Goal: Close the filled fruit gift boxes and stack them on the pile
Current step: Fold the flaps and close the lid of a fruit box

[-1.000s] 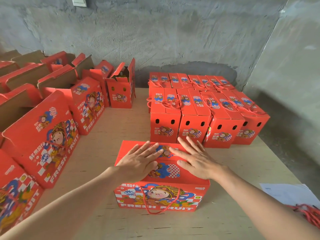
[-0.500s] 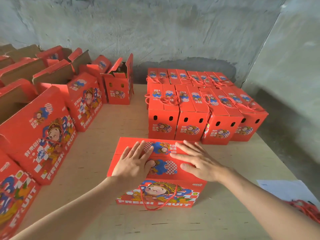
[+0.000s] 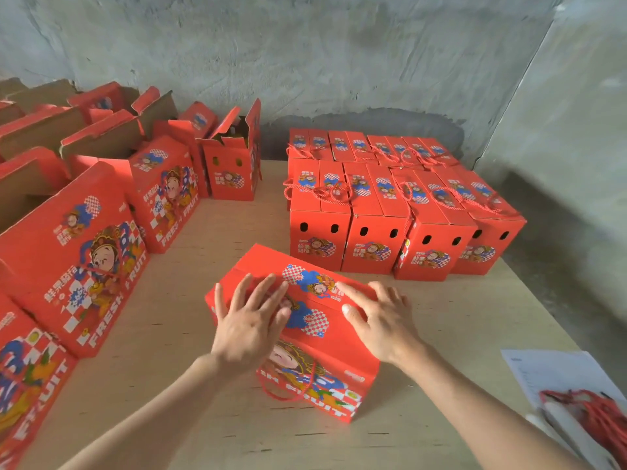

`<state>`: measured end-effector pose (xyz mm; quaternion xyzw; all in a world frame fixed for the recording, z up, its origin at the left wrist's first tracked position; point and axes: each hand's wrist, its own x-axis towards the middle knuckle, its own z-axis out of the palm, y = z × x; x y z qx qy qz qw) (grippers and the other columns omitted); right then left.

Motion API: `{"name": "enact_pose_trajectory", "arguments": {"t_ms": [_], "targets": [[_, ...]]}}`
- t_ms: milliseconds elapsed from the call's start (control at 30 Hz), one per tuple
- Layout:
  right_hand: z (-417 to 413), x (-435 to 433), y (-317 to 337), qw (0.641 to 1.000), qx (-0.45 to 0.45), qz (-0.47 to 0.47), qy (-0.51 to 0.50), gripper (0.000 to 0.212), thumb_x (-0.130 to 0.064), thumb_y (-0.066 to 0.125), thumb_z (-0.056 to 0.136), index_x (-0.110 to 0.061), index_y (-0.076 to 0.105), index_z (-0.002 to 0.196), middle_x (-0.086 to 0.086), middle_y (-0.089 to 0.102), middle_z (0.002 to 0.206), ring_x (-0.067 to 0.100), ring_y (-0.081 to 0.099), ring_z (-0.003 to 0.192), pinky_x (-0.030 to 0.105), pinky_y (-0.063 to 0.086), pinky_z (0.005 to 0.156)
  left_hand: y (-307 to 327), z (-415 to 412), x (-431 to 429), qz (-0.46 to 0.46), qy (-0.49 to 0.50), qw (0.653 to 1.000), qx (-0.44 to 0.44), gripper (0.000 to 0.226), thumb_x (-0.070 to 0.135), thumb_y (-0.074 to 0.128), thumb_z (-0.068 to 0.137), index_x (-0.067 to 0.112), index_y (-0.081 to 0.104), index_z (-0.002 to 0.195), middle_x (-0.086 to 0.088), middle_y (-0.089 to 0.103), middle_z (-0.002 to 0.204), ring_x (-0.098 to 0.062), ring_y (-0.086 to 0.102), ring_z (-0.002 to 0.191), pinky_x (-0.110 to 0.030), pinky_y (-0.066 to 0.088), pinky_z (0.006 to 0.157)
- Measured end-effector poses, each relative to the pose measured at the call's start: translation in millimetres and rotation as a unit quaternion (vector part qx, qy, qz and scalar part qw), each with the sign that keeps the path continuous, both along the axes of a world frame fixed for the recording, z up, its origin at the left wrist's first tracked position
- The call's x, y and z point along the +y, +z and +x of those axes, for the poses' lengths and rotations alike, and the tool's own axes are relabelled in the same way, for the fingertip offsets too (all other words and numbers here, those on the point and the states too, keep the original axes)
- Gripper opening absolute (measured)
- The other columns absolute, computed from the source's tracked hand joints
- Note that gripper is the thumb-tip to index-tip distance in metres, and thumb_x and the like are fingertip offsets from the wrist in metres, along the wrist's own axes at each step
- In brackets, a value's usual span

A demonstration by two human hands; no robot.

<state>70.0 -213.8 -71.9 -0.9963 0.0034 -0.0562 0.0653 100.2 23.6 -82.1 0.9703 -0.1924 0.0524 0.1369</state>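
Left hand [image 3: 249,320]: open, fingers straight and spread, palm down on the lid of the gift box [image 3: 334,340]; gripping nothing. Right hand [image 3: 380,320]: likewise open, flat on the same lid, on the side nearer the pile [image 3: 383,212]. Gift box: on the table [image 3: 220,266], just in front of the pile, parted from it by a strip of bare board; lid flaps down, rope handle [image 3: 288,391] hanging over the printed long face. Change over the last second: swung from square-on to skewed, one short end now turned toward the pile, one corner toward the viewer; both palms kept on the lid throughout. Judged meaning: closing done for this box; probably being turned to match the pile, boxes there set with short two-holed ends forward; lifting or sliding into place not yet begun. Pile: closed boxes in two rows, one layer so far as can be seen, rope handles lying across the tops. Left of the pile: open boxes [image 3: 234,157], flaps up, contents hard to make out; further left and nearer, more boxes [image 3: 84,259] standing with long printed faces showing. Right of the pile and nearer: white paper sheet [image 3: 556,371] with a bundle of red cords [image 3: 597,412] on it. Table: pale plywood, matt, lightly scuffed. Behind the pile: rough grey plastered wall [image 3: 305,56], darker patch low down; room corner to the pile's right.
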Motion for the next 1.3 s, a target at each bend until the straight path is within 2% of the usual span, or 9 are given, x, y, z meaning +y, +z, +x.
{"name": "enact_pose_trajectory", "arguments": {"t_ms": [400,567,667,733,867,933,1067,1133,1300], "targets": [[-56,81,4,0.999,0.048,-0.018,0.018,0.078,-0.072,0.004,0.085,-0.027,-0.001,0.149,0.016,0.041,0.125,0.028,0.053,0.096,0.039,0.037,0.085,13,95,15,0.089,-0.039,0.988,0.122,0.048,0.047,0.014,0.101,0.049,0.000,0.146,0.015,-0.013,0.157,-0.021,-0.015,0.145,-0.053,-0.007,0.115],[-60,69,6,0.986,0.071,0.149,-0.011,0.076,-0.072,0.027,0.087,-0.032,0.006,0.148,0.005,0.049,0.120,0.027,0.059,0.099,0.034,0.041,0.078,8,56,11,-0.155,0.059,0.986,-0.016,0.051,0.037,0.042,0.098,0.012,0.037,0.143,-0.014,0.036,0.147,-0.030,0.032,0.135,-0.043,0.027,0.108],[-52,46,2,0.921,0.091,0.354,-0.131,0.051,-0.062,0.038,0.090,-0.017,0.055,0.107,-0.005,0.061,0.087,0.012,0.058,0.081,0.027,0.040,0.071,3,21,24,-0.320,0.135,0.935,-0.067,0.035,0.044,0.047,0.090,0.011,0.059,0.085,-0.007,0.056,0.089,-0.025,0.050,0.086,-0.034,0.039,0.069],[-42,43,1,0.866,0.145,0.436,-0.199,0.056,-0.060,0.035,0.093,-0.012,0.056,0.071,-0.001,0.058,0.068,0.014,0.053,0.067,0.027,0.036,0.067,4,8,39,-0.351,0.208,0.913,0.011,0.054,0.053,0.035,0.082,0.007,0.047,0.057,0.002,0.050,0.054,-0.020,0.044,0.058,-0.030,0.034,0.051],[-16,58,5,0.716,0.215,0.616,-0.248,0.047,-0.056,0.037,0.095,-0.020,0.065,0.082,-0.004,0.070,0.070,0.013,0.060,0.073,0.022,0.043,0.057,-6,-8,50,-0.220,0.210,0.920,0.246,0.067,0.048,0.033,0.098,0.008,0.065,0.054,0.004,0.057,0.038,-0.012,0.053,0.039,-0.019,0.040,0.047],[2,64,16,0.674,0.172,0.673,-0.251,0.034,-0.041,0.047,0.097,-0.013,0.063,0.091,0.005,0.072,0.077,0.022,0.063,0.080,0.028,0.051,0.061,-10,-15,42,-0.241,0.217,0.879,0.350,0.071,0.052,0.026,0.099,0.007,0.064,0.059,0.002,0.058,0.040,-0.012,0.050,0.036,-0.016,0.041,0.043],[24,77,46,0.719,0.015,0.659,-0.221,0.018,-0.012,0.059,0.092,-0.001,0.063,0.105,0.015,0.064,0.109,0.025,0.059,0.099,0.038,0.043,0.094,-14,-20,32,-0.419,0.294,0.758,0.404,0.050,0.046,0.045,0.094,0.007,0.057,0.066,-0.005,0.058,0.053,-0.019,0.051,0.048,-0.021,0.040,0.050],[29,83,67,0.740,-0.020,0.658,-0.134,0.011,-0.009,0.056,0.092,-0.007,0.064,0.084,0.008,0.068,0.085,0.016,0.060,0.075,0.030,0.043,0.080,-9,-24,28,-0.497,0.311,0.699,0.409,0.035,0.027,0.053,0.090,0.011,0.052,0.059,-0.002,0.054,0.049,-0.015,0.046,0.043,-0.022,0.034,0.052],[40,96,129,0.769,0.007,0.637,0.049,0.025,-0.009,0.046,0.097,-0.006,0.063,0.080,0.001,0.065,0.052,0.012,0.061,0.048,0.022,0.049,0.051,8,-16,31,-0.538,0.261,0.666,0.445,0.035,0.020,0.045,0.094,0.015,0.055,0.060,-0.001,0.056,0.061,-0.014,0.044,0.051,-0.028,0.030,0.062]]}}
